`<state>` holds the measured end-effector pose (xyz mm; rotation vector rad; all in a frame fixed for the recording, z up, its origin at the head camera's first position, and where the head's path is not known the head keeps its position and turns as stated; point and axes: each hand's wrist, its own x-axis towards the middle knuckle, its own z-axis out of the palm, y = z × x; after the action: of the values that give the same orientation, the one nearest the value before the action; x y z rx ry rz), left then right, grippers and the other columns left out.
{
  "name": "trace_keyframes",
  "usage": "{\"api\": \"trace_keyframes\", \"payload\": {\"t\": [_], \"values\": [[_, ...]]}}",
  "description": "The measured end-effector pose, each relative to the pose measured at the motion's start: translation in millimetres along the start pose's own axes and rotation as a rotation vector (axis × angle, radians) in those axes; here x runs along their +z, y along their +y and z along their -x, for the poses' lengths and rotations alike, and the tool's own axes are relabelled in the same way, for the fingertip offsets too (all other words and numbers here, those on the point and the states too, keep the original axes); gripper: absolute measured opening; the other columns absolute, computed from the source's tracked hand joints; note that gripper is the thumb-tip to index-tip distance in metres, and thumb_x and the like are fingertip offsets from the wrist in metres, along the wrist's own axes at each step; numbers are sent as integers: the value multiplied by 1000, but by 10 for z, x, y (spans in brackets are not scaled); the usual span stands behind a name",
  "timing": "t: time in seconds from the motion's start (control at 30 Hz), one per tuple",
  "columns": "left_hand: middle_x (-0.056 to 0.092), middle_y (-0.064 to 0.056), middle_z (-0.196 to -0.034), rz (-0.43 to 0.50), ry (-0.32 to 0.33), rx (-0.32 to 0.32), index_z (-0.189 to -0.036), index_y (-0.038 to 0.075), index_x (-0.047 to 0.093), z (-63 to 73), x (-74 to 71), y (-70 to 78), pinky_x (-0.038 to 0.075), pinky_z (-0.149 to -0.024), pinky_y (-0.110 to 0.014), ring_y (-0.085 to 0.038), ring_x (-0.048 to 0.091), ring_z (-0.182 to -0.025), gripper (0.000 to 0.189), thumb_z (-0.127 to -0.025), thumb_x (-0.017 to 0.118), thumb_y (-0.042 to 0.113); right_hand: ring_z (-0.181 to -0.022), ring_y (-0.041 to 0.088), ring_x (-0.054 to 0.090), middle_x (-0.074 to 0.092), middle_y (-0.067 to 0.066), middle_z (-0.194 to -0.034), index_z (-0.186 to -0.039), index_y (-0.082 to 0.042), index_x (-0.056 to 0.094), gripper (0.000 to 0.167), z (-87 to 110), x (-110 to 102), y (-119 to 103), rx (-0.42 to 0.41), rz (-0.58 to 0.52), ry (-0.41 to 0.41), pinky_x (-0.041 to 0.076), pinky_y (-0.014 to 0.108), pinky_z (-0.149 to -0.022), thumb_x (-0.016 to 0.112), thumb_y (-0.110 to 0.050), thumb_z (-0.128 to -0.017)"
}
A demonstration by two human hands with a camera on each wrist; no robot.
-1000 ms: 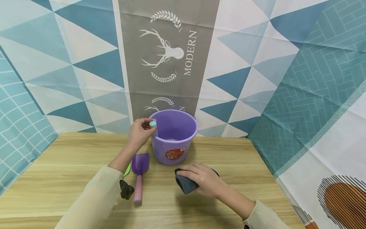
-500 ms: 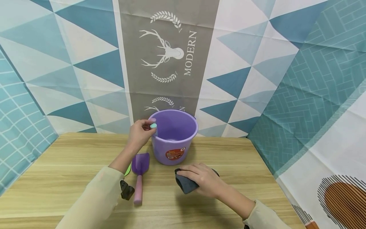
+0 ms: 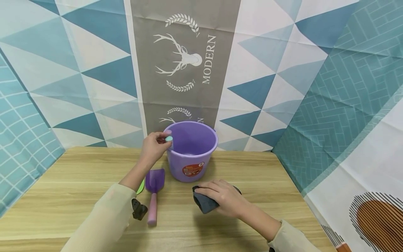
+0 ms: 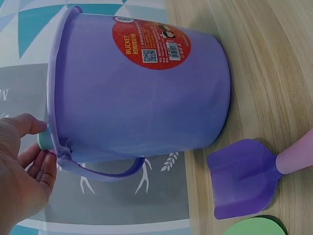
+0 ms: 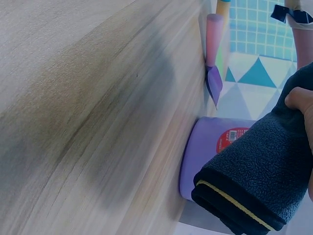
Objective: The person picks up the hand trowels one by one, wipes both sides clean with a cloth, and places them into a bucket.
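Observation:
My left hand [image 3: 153,145] is at the left rim of a purple bucket [image 3: 191,159]. Its thumb and fingers pinch a small mint-green piece [image 4: 45,139] right at that rim; its kind is unclear, and the rest of it is hidden by the fingers and rim. My right hand [image 3: 225,197] grips a folded dark grey towel [image 5: 254,166] in front of the bucket. A yellow stripe runs along the towel's edge. Left of the bucket lies a shovel [image 3: 154,180] with a purple blade and pink handle. Beside it is a light green thing [image 4: 255,226], mostly hidden behind my left arm in the head view.
All of this is on a wooden table [image 3: 267,210]. Patterned cloth walls [image 3: 94,105] close off the back and both sides. The bucket's handle [image 4: 107,174] hangs along its side. An orange handle [image 5: 223,9] shows beyond the shovel in the right wrist view.
The mint-green piece has dipped slightly between my left fingers since one second ago. My right hand and the towel have stayed in place.

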<state>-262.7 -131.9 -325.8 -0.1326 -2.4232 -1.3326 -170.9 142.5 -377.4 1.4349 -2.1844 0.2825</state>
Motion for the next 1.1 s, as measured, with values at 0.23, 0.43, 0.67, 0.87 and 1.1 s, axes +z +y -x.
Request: {"api": "trace_keyframes", "payload": {"t": [0.23,0.43,0.67,0.87,1.1], "values": [[62,-22,-106,47,-1,12,-113,-4,63,40,-43,-26,52,-81,-33,-30,61,-92,35,-82,66,11,-105,14,59,61,-2,-122,-123,-20,58,58,7,4,7,-1,-5,5,52,32,-83,80,-15,-69],[64,-23,-105,78,22,19,-113,-5,62,83,-115,-70,50,-80,-22,-30,61,-94,35,-82,67,10,-105,13,59,61,-4,-123,-123,-22,58,57,20,-8,12,25,-8,-6,52,31,-84,79,-14,-70],[63,-23,-109,82,40,25,-113,-7,60,204,-239,-158,41,-73,-4,-29,59,-96,34,-84,66,10,-104,15,59,62,-1,-122,-124,-20,58,60,28,-14,30,11,-5,9,52,32,-84,80,-14,-68],[63,-20,-112,68,37,-7,-117,-3,60,340,-345,-266,43,-73,-4,-5,56,-85,38,-85,67,17,-104,13,60,62,-1,-121,-122,-20,59,57,20,-29,33,5,9,13,51,31,-84,80,-15,-69],[63,-19,-109,28,32,-36,-119,-1,59,535,-470,-405,43,-72,-3,8,52,-80,42,-85,68,23,-103,13,60,62,-2,-122,-122,-18,60,57,17,-58,34,6,16,8,51,31,-86,79,-13,-69]]}}
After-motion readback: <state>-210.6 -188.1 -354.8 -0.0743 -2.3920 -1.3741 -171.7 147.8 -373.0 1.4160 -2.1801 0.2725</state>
